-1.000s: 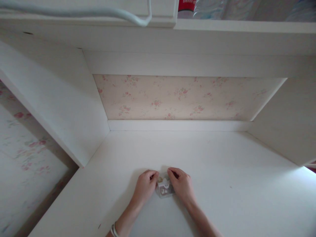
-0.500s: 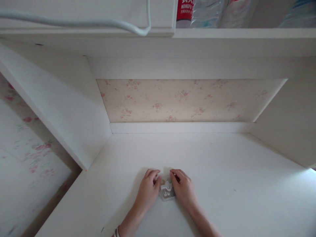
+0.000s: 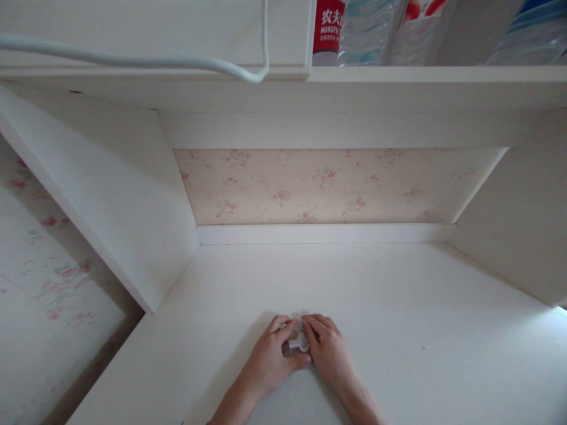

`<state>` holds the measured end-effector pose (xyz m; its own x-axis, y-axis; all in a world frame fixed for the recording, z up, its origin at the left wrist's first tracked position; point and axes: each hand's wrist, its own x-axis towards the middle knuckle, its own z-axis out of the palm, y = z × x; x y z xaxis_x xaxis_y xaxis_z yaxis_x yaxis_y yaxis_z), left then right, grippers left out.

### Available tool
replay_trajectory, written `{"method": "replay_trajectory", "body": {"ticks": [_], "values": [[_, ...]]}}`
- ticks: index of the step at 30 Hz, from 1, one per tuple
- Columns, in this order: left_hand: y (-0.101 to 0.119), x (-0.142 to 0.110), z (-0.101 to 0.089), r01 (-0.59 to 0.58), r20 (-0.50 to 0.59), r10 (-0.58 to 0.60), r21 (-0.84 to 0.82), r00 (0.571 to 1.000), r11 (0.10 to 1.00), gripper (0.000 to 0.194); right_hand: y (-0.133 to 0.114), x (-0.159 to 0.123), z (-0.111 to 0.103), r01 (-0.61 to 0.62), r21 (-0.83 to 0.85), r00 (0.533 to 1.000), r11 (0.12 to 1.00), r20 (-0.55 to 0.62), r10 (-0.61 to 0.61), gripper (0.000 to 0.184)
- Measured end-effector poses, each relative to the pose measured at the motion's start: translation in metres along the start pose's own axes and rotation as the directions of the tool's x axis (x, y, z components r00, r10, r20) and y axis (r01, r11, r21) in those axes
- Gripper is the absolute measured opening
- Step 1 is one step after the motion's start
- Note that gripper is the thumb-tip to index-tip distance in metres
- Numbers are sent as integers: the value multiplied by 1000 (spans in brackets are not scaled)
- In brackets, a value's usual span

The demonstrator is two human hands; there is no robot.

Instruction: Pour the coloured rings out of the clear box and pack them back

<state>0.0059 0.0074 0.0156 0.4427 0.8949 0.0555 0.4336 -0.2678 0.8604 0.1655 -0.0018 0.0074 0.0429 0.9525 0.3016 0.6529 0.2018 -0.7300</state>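
Note:
A small clear plastic case (image 3: 298, 342) with white parts inside lies on the white desktop between my two hands. My left hand (image 3: 272, 352) curls round its left side, the thumb along the near edge and the fingertips at the far edge. At the right side of the case, my right hand (image 3: 328, 347) has its fingers pressed together, the tips touching the case's far right corner. Fingers cover much of the case, so its exact kind and contents cannot be made out.
The white desktop (image 3: 381, 283) runs back to a low ledge and flowered wallpaper (image 3: 328, 183). Side panels (image 3: 115, 195) stand left and right. Overhead, a shelf (image 3: 420, 74) holds plastic water bottles (image 3: 367, 32), and a white cable (image 3: 177, 62) hangs across its front.
My left hand has closed round the case, its thumb moving to the near edge. My right fingertips have come closer to the left hand. The view has tilted up slightly.

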Motion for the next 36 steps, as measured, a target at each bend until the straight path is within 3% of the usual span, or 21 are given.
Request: {"method": "replay_trajectory", "body": {"ticks": [5, 9, 12, 15, 18, 24, 28, 36], "values": [[-9, -3, -2, 12, 63, -13, 2, 998, 1000, 90, 4, 1, 0, -51, 113, 998, 992, -37, 55, 31], [-14, -2, 2, 57, 9, -57, -48, 998, 997, 91, 6, 2, -2, -95, 189, 994, 977, -41, 105, 34], [-14, 0, 6, 40, -45, -44, -82, 998, 996, 87, 2, 0, -2, -73, 122, 997, 990, 6, 73, 36], [-12, 1, 7, 2, -98, -12, -96, 995, 995, 87, -2, -4, -2, -5, -14, 997, 1000, 73, 6, 51], [-10, 0, 5, 5, -59, -12, -121, 998, 993, 98, -4, -8, 1, -2, -95, 994, 995, 106, 12, 67], [-8, 0, 4, 66, -26, -71, -163, 997, 984, 103, 4, -2, -4, -57, -113, 996, 992, 55, 64, 53], [-10, 1, 6, 112, -35, -117, -114, 993, 987, 88, 34, 12, -33, -156, -137, 986, 978, -85, 145, 46], [-8, 5, 8, 65, -76, -66, -15, 995, 998, 53, 131, 36, -123, -319, -379, 927, 869, -314, 203, 55]]}}
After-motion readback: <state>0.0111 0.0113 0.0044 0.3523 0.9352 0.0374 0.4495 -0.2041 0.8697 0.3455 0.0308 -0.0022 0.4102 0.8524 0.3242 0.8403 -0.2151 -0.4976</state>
